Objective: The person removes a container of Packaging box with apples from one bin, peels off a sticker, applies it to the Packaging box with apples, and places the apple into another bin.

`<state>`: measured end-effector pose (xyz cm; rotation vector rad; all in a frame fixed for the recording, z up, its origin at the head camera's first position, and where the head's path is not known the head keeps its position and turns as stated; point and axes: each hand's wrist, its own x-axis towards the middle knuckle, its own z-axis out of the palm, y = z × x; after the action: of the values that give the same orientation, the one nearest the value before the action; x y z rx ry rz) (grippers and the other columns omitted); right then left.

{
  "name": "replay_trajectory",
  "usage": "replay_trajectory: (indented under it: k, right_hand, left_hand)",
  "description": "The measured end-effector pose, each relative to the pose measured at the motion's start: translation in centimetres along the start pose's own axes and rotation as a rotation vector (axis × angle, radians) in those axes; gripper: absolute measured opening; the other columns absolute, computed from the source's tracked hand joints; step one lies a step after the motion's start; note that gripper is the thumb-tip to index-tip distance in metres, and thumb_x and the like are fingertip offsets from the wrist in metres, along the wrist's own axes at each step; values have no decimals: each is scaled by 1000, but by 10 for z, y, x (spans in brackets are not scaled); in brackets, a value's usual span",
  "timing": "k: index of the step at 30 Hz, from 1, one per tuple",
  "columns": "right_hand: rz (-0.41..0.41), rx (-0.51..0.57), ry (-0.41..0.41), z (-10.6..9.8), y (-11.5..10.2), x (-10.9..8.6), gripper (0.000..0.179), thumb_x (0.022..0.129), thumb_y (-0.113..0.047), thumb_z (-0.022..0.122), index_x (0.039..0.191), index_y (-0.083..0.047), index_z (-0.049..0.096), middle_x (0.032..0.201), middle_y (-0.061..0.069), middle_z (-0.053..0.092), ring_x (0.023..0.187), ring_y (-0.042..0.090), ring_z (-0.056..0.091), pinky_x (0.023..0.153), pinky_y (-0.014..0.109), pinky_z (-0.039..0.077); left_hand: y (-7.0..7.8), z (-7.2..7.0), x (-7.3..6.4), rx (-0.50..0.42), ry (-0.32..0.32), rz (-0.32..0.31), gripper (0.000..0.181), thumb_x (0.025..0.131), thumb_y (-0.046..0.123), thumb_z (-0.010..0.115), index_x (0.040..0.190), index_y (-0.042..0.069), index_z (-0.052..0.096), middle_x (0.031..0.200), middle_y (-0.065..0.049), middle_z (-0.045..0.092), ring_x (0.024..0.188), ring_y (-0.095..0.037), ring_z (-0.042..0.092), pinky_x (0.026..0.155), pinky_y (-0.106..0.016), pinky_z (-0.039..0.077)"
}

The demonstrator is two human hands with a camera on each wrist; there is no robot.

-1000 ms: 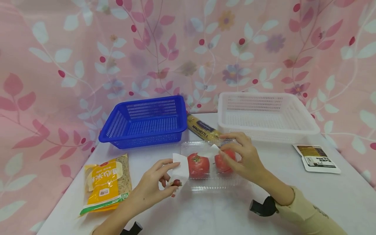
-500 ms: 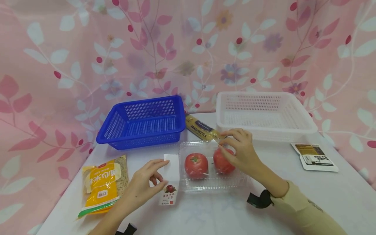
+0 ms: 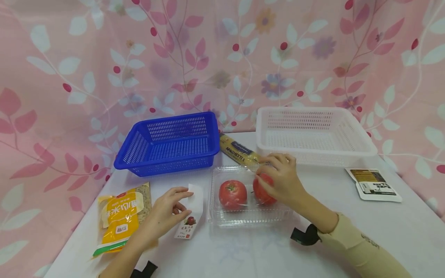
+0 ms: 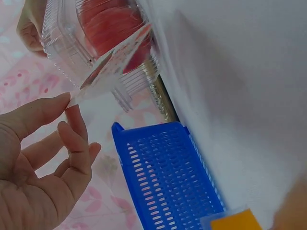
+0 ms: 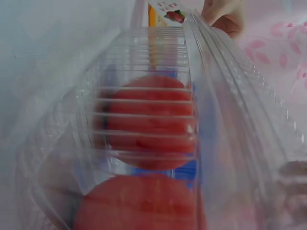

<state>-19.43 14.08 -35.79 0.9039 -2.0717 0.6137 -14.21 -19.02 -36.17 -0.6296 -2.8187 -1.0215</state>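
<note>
My left hand (image 3: 163, 216) pinches a long white paper label (image 3: 196, 202) near one edge, between thumb and forefinger. A red fruit picture and small print mark its lower end. In the left wrist view, the label (image 4: 108, 69) slants edge-on toward the clear box. That box, a hinged plastic clamshell (image 3: 250, 221), holds two red tomatoes, one on the left (image 3: 233, 195) and one on the right (image 3: 262, 189). My right hand (image 3: 283, 179) is over the box's right part, loosely bent fingers at the lid, partly covering the right tomato.
A blue basket (image 3: 174, 165) stands behind on the left, a white basket (image 3: 313, 156) behind on the right. Between them lies a spaghetti pack (image 3: 238, 150). A yellow grain bag (image 3: 126, 216) lies at left, and a small flat pouch (image 3: 373, 185) at far right.
The label has come away from over the box and moved left with my left hand. My right hand has stayed at the box, and the tomatoes now show more fully.
</note>
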Motion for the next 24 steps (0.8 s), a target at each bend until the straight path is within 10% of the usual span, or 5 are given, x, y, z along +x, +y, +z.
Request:
replay_trajectory:
  k: [13, 19, 24]
  right_hand:
    - [-55, 25, -39, 5, -11, -9, 5, 75, -13, 68, 71, -13, 64, 100, 8, 62, 100, 31, 51, 79, 51, 28]
    - [-58, 36, -55, 7, -12, -10, 19, 86, -24, 57, 72, -13, 65, 100, 8, 62, 99, 31, 51, 79, 50, 29]
    - [-50, 23, -81, 7, -13, -12, 8, 77, -18, 64, 72, -13, 65, 98, 9, 63, 99, 29, 51, 81, 50, 29]
  left_hand:
    - [-16, 6, 8, 76, -104, -308, 36, 79, 0, 68, 113, -7, 60, 122, -22, 49, 69, -12, 62, 55, -21, 52]
    - [-20, 5, 9, 225, -116, -295, 33, 82, 16, 68, 111, 2, 63, 117, -15, 56, 91, -24, 59, 80, -39, 50]
    - [-8, 12, 23, 382, 24, -123, 28, 85, 22, 65, 109, 7, 66, 119, -12, 57, 107, -31, 54, 86, -48, 45]
